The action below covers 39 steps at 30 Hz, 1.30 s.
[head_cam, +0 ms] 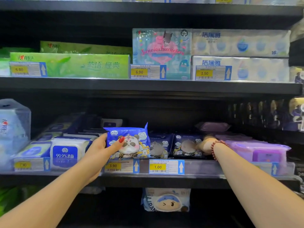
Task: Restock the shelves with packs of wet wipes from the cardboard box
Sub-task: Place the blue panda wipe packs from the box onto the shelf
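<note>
My left hand (pixel 102 148) grips a blue wet wipes pack with a panda print (pixel 131 142), held upright at the front of the middle shelf (pixel 205 176), thumb on its face. Two darker panda packs (pixel 187 147) stand to its right on the same shelf. My right hand (pixel 204 144), blurred and with a bead bracelet at the wrist, reaches in between those dark packs and the purple wipes packs (pixel 263 150); whether it holds anything is unclear. The cardboard box is out of view.
White and blue wipes packs (pixel 65 152) fill the shelf's left side. Price tags (pixel 166 167) line the shelf edge. The upper shelf holds green tissue packs (pixel 70 65), a pink-and-blue pack (pixel 162 50) and white tissue bundles (pixel 240 55). A cartoon pack (pixel 166 199) lies on the shelf below.
</note>
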Each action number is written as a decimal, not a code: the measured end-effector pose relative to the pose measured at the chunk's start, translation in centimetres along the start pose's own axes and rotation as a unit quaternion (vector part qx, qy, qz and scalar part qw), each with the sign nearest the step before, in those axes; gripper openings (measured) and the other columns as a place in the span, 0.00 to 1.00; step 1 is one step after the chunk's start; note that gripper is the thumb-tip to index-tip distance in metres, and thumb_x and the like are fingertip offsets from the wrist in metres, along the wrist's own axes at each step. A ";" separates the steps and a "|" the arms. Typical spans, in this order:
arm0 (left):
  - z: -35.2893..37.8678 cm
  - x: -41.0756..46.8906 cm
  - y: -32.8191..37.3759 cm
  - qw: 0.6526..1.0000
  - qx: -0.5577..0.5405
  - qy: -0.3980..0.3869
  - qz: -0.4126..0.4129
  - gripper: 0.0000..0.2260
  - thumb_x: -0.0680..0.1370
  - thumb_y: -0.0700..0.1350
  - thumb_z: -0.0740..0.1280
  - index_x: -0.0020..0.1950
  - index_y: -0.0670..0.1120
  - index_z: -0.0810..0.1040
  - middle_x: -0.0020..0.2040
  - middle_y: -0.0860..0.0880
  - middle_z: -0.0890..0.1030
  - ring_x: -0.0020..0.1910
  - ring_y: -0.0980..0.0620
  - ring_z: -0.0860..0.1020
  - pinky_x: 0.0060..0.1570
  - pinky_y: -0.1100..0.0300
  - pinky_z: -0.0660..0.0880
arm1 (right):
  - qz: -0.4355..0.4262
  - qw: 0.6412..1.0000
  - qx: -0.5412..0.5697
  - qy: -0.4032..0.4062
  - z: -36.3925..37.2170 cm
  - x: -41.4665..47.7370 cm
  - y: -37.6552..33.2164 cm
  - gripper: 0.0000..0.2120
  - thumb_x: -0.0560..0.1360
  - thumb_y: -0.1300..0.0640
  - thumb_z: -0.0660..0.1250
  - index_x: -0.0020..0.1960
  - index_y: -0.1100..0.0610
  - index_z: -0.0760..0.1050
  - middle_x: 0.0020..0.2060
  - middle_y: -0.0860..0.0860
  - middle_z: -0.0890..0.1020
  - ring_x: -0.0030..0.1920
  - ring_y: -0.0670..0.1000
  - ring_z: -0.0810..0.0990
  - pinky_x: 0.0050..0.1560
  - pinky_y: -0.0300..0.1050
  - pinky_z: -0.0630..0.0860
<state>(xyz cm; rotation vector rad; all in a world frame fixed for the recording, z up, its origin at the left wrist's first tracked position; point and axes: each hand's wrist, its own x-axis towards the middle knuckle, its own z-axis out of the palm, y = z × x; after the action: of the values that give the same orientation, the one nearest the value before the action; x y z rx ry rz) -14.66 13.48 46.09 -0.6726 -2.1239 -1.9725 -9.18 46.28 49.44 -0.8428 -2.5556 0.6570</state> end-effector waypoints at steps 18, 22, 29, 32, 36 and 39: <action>5.8 -0.4 4.1 0.998 -0.050 -0.039 0.002 0.12 0.76 0.47 0.69 0.56 0.43 0.76 0.51 0.46 0.84 0.50 0.50 0.83 0.52 0.51 0.79 | -0.201 0.956 0.207 -0.046 -1.6 -8.5 -2.0 0.23 0.77 0.41 0.62 0.59 0.59 0.76 0.42 0.51 0.80 0.41 0.48 0.77 0.45 0.41 0.75; 11.6 -0.2 4.8 0.995 -0.067 -0.073 0.011 0.12 0.76 0.47 0.70 0.55 0.43 0.77 0.51 0.46 0.84 0.51 0.48 0.82 0.56 0.47 0.78 | -0.197 0.933 0.298 -0.026 -0.4 -8.7 -1.7 0.18 0.75 0.44 0.68 0.55 0.57 0.76 0.44 0.48 0.81 0.40 0.44 0.77 0.35 0.34 0.72; 16.6 1.6 3.8 0.992 0.087 -0.091 0.013 0.16 0.77 0.54 0.66 0.55 0.42 0.75 0.53 0.46 0.81 0.49 0.49 0.78 0.50 0.55 0.76 | -0.164 0.966 0.185 0.076 -2.0 -6.4 1.6 0.14 0.74 0.45 0.70 0.43 0.54 0.70 0.39 0.47 0.77 0.38 0.43 0.74 0.35 0.37 0.69; 17.5 2.6 4.1 0.986 0.140 -0.089 0.015 0.16 0.78 0.53 0.66 0.58 0.42 0.74 0.55 0.44 0.80 0.52 0.48 0.78 0.53 0.54 0.77 | -0.142 0.976 0.156 0.061 -1.7 -5.5 1.9 0.18 0.74 0.42 0.68 0.51 0.57 0.73 0.47 0.50 0.78 0.47 0.50 0.77 0.48 0.45 0.74; 18.0 3.2 3.6 0.971 0.218 -0.090 0.034 0.20 0.77 0.51 0.67 0.65 0.42 0.72 0.61 0.45 0.78 0.55 0.49 0.76 0.53 0.58 0.74 | -0.113 0.987 0.103 0.040 -1.0 -4.6 2.1 0.21 0.73 0.40 0.67 0.52 0.57 0.74 0.49 0.52 0.80 0.49 0.53 0.78 0.52 0.48 0.76; 18.0 3.2 2.7 0.958 0.272 -0.083 0.032 0.23 0.76 0.51 0.69 0.67 0.42 0.72 0.60 0.45 0.78 0.52 0.50 0.77 0.48 0.61 0.72 | -0.090 0.995 0.029 0.026 -0.7 -4.4 2.4 0.16 0.74 0.44 0.68 0.47 0.57 0.71 0.48 0.53 0.76 0.49 0.54 0.77 0.50 0.48 0.74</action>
<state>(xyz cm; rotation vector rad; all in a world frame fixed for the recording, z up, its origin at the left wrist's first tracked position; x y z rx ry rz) -13.12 31.80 47.87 -0.8001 -2.5406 -1.2343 -4.46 45.46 47.89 -0.5933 -2.5155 0.6422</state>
